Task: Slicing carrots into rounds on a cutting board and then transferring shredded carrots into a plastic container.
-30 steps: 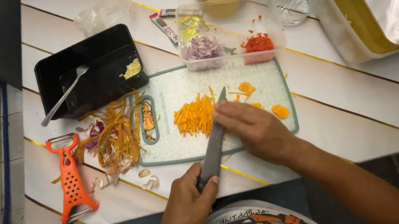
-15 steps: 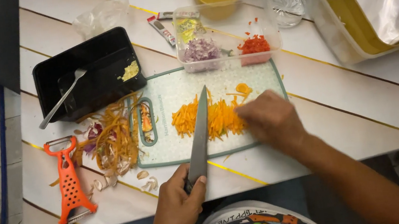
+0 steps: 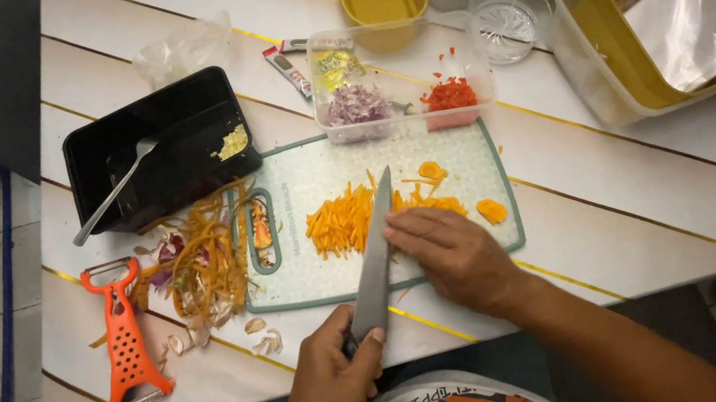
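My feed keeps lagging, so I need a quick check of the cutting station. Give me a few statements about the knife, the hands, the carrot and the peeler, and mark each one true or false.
1. The left hand grips the knife by its handle. True.
2. The right hand lies on the orange peeler. False: it rests on the cutting board, fingers beside the blade; the peeler lies untouched at the left of the table.
3. Carrot strips lie on the board to the left of the blade. True.
4. The black tray holds a fork. False: it holds a spoon.
5. The peelings are piled inside the clear container. False: they lie off the board's left edge.
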